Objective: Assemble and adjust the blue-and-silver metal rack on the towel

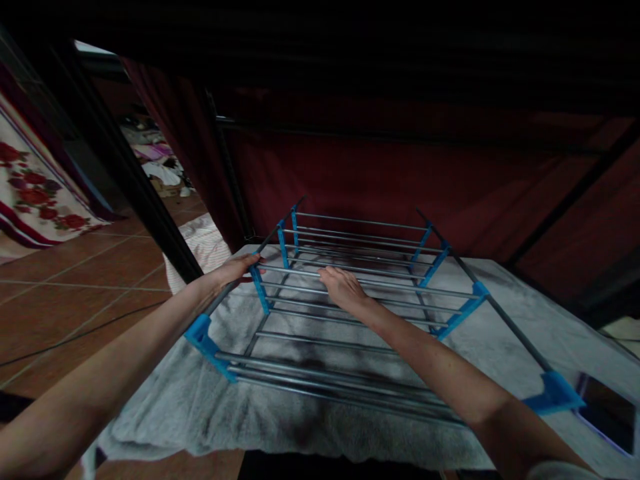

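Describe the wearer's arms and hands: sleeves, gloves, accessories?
Left hand and right hand: human, no gloves. Forearms bare, no watch or bracelet visible. A pale sleeve edge shows on the right; none visible on the left.

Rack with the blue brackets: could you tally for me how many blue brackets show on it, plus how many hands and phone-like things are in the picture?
Blue brackets visible on the rack, four along each side: 8
Hands, left hand and right hand: 2
Phone-like device: 1
Total: 11
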Demonstrator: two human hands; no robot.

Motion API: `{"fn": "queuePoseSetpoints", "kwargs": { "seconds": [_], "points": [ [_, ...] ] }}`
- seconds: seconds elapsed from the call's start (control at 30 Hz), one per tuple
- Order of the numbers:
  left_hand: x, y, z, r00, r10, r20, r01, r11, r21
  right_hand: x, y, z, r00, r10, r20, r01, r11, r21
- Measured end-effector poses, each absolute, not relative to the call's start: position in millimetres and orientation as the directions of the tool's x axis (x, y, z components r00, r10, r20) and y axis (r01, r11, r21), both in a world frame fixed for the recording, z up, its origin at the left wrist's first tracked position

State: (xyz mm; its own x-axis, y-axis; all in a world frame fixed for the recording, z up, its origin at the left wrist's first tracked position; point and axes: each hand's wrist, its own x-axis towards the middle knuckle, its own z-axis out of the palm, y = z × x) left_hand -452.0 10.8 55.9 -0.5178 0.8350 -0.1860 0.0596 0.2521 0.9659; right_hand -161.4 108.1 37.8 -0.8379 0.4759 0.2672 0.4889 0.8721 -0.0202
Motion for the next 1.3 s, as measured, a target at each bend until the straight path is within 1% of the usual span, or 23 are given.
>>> {"fn": "queuePoseSetpoints", "kwargs": {
  "seconds": [0.13,0.23,0.4,0.57,0.8,1.03,1.17,1.3],
  "points": [
    [-454,12,51,-0.516,0.832,-0.201,-0.015,0.226,0.974,-161,108,39,-0.831,0.477,0.287,0.489,0.872,-0.034],
    [-454,13,51,-0.512,0.832,-0.214,-0.036,0.228,0.973,-160,107,39,-0.828,0.477,0.296,0.489,0.872,-0.038],
    [-454,13,51,-0.496,0.840,-0.219,-0.035,0.232,0.972,-159,108,40,-0.844,0.471,0.258,0.486,0.874,-0.008],
    [-454,13,50,-0.500,0.837,-0.221,-0.035,0.235,0.971,-158,111,42,-0.859,0.445,0.254,0.465,0.885,0.024],
    [-450,10,54,-0.501,0.841,-0.205,-0.007,0.233,0.972,-156,108,46,-0.877,0.435,0.205,0.448,0.894,0.019],
    [-451,12,53,-0.508,0.836,-0.207,-0.008,0.235,0.972,-157,110,50,-0.874,0.441,0.201,0.452,0.892,0.006],
    [-451,12,53,-0.511,0.836,-0.202,0.011,0.242,0.970,-158,111,49,-0.876,0.429,0.220,0.444,0.896,0.024],
    [-449,11,54,-0.509,0.839,-0.193,0.008,0.228,0.974,-158,109,47,-0.872,0.446,0.202,0.460,0.888,0.023]
  ]
}}
